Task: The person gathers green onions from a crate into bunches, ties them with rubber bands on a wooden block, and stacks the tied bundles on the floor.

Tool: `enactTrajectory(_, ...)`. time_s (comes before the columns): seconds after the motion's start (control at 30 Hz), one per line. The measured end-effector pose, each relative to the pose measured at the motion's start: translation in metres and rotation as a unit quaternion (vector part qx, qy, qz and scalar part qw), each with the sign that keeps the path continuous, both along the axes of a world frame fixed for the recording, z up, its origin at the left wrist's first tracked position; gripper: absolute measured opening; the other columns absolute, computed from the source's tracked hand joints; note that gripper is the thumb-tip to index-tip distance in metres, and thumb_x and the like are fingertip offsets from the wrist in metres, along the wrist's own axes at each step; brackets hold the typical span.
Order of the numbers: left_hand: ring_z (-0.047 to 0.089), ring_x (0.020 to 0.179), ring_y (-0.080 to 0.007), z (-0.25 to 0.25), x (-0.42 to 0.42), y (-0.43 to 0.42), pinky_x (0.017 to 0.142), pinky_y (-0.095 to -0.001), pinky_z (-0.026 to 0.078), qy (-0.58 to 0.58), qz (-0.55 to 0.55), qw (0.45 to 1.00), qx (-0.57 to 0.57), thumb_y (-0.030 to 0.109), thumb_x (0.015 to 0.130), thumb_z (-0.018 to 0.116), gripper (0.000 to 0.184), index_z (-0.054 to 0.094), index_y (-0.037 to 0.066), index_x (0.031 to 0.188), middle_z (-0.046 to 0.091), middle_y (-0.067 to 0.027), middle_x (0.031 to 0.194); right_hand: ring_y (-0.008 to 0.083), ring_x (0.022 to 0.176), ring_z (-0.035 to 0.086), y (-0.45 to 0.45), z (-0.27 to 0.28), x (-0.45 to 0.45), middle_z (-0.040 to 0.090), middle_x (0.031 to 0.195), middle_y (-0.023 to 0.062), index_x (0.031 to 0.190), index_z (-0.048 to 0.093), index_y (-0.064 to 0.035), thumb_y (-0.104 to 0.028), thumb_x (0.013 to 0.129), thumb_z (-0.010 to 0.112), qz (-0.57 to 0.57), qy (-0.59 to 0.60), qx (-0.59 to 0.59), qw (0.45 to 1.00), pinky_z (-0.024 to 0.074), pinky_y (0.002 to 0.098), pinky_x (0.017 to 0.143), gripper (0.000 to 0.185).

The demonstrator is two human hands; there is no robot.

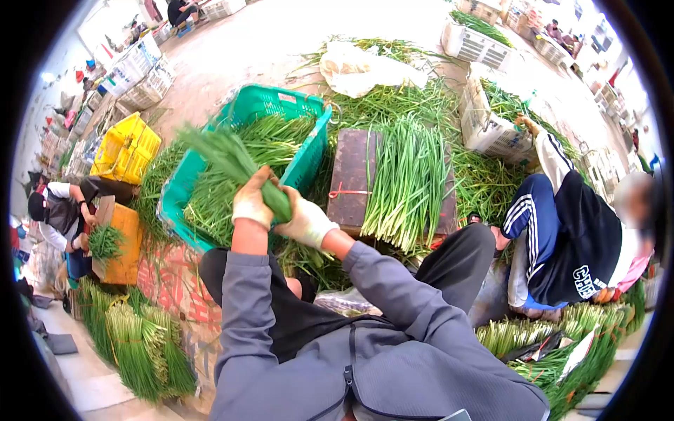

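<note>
A bundle of long green chives (235,165) is held in front of me, over the near right side of the green crate. Its far leaf end is blurred by motion. My left hand (254,200), in a white glove with bare fingertips, is wrapped round the bundle. Against the bundle's near end my right hand (306,221) is closed, also gloved; its fingers are partly hidden. Loose chives (281,133) fill much of the green crate (184,226). To the right, a pile of chives (407,179) lies across a dark wooden board (349,168), beside a red tie (349,191).
Stray stalks (484,186) cover the floor around the board. A white plastic bag (368,70) lies beyond it. A co-worker (576,231) sits at right near a white crate (481,123); another person (63,217) works at left. Tied bundles (147,344) stand lower left.
</note>
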State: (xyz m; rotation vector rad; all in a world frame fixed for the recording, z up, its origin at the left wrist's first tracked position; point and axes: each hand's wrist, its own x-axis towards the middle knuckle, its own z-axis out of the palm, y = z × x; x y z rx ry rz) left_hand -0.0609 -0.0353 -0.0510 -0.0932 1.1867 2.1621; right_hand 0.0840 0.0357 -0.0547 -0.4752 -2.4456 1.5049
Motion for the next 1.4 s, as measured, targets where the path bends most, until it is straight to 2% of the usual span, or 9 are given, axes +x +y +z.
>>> enactTrajectory(0.13,0.063,0.098,-0.0279,0.023,0.035,0.003,0.084,-0.0456,0.051,0.093,-0.157,0.981,0.058,0.025,0.086,0.077,0.058,0.051,0.007,0.135,0.065,-0.0114,0.112,0.0149,0.074,0.065,0.031,-0.027,0.028,0.067,0.084,0.0069,0.118,0.059,-0.0002,-0.009,0.076,0.074,0.079,0.021,-0.392,0.916,0.0523,0.0298,0.069,0.046)
enactTrajectory(0.27,0.056,0.115,-0.0334,0.010,0.043,-0.007,0.091,-0.0451,0.048,0.158,-0.149,0.970,-0.110,0.042,0.083,0.078,0.102,0.016,0.007,0.156,0.051,-0.0159,0.136,0.0208,0.079,0.067,0.056,-0.042,0.056,0.065,0.092,0.0081,0.130,0.052,-0.0007,-0.007,0.082,0.071,0.046,0.088,-0.564,0.820,0.0562,0.0361,0.074,0.051)
enactTrajectory(0.37,0.059,0.109,-0.0297,-0.002,0.073,-0.010,0.089,-0.0418,0.049,0.159,-0.181,0.955,-0.171,0.039,0.085,0.076,0.094,0.020,0.006,0.155,0.056,-0.0146,0.127,0.0210,0.082,0.067,0.070,-0.051,0.070,0.064,0.096,0.0079,0.131,0.051,-0.0011,-0.008,0.083,0.071,0.015,0.101,-0.582,0.807,0.0573,0.0388,0.078,0.052)
enactTrajectory(0.47,0.061,0.099,-0.0183,-0.089,0.087,-0.003,0.086,-0.0310,0.050,0.108,-0.273,0.951,-0.094,0.035,0.085,0.078,0.086,0.029,0.006,0.150,0.061,-0.0070,0.117,0.0194,0.087,0.067,0.075,-0.064,0.075,0.065,0.100,0.0079,0.133,0.050,-0.0015,-0.010,0.084,0.071,0.013,0.126,-0.579,0.805,0.0557,0.0363,0.082,0.054)
enactTrajectory(0.57,0.051,0.123,-0.0207,-0.063,0.144,0.004,0.102,-0.0330,0.043,0.168,-0.313,0.934,-0.027,0.028,0.073,0.089,0.109,0.020,0.004,0.154,0.051,-0.0089,0.135,0.0176,0.094,0.063,0.075,-0.072,0.079,0.066,0.103,0.0071,0.130,0.055,-0.0014,-0.008,0.081,0.072,0.039,0.143,-0.572,0.807,0.0506,0.0321,0.089,0.052)
enactTrajectory(0.8,0.062,0.106,-0.0212,-0.092,0.185,0.011,0.089,-0.0351,0.053,0.185,-0.251,0.943,-0.116,0.002,0.069,0.083,0.090,0.037,0.013,0.145,0.061,-0.0058,0.120,0.0155,0.093,0.061,0.067,-0.077,0.093,0.066,0.103,0.0051,0.124,0.060,-0.0027,-0.008,0.078,0.074,-0.062,0.140,-0.483,0.862,0.0497,0.0316,0.087,0.048)
enactTrajectory(0.97,0.057,0.115,-0.0183,-0.062,0.194,0.033,0.095,-0.0300,0.047,0.145,-0.315,0.938,0.024,0.026,0.080,0.085,0.089,0.035,0.005,0.149,0.058,-0.0096,0.131,0.0194,0.088,0.065,0.103,-0.022,0.132,0.067,0.101,0.0093,0.118,0.061,-0.0012,-0.011,0.075,0.075,-0.130,0.108,-0.423,0.890,0.0534,0.0332,0.082,0.046)
enactTrajectory(1.3,0.067,0.106,-0.0259,-0.126,0.152,0.116,0.092,-0.0369,0.052,0.380,-0.189,0.849,-0.314,0.026,0.087,0.073,0.051,0.059,0.002,0.129,0.068,-0.0187,0.117,0.0209,0.074,0.065,0.254,0.018,0.229,0.067,0.086,0.0117,0.106,0.058,0.0046,-0.012,0.074,0.075,-0.326,0.146,-0.278,0.892,0.0558,0.0336,0.071,0.040)
enactTrajectory(1.4,0.063,0.112,-0.0393,-0.133,0.162,0.133,0.097,-0.0451,0.048,0.408,-0.245,0.754,-0.452,0.041,0.088,0.067,0.058,0.059,0.002,0.129,0.065,-0.0250,0.120,0.0268,0.093,0.067,0.244,0.000,0.225,0.069,0.105,0.0176,0.122,0.056,0.0080,-0.018,0.069,0.078,-0.389,-0.023,-0.181,0.903,0.0532,0.0345,0.089,0.063)
